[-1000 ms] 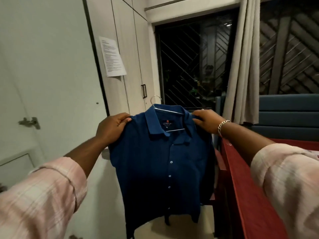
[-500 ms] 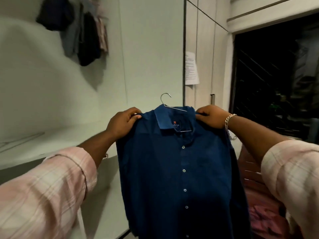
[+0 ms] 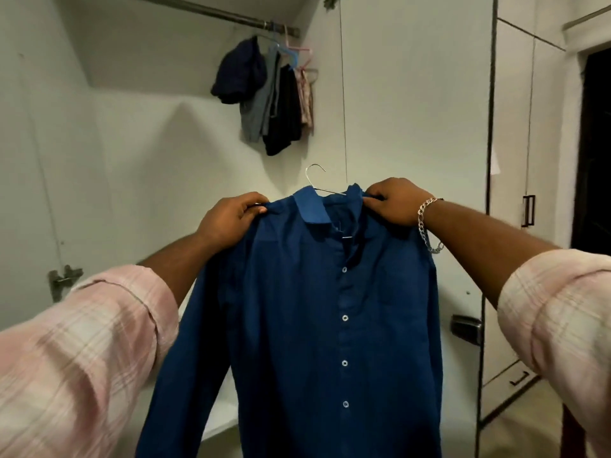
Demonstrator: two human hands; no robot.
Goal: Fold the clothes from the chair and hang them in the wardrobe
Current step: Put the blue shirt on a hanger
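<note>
A dark blue button-up shirt (image 3: 314, 325) hangs on a thin metal hanger (image 3: 315, 176), whose hook sticks up above the collar. My left hand (image 3: 228, 219) grips the shirt's left shoulder and my right hand (image 3: 393, 201) grips its right shoulder, holding it up in front of me. Beyond it the open wardrobe shows a metal rail (image 3: 211, 13) near the top. Several dark, grey and pink garments (image 3: 267, 94) hang from that rail on coloured hangers, above and behind the shirt.
The white wardrobe interior (image 3: 115, 143) fills the left, with a hinge (image 3: 62, 282) on its side wall and a shelf (image 3: 221, 414) low down. Closed white cabinet doors with dark handles (image 3: 529, 209) stand at the right, beside a dark window.
My view has swung left from the window to the open wardrobe. The shirt, still held by both shoulders, now faces the rail and the hanging clothes.
</note>
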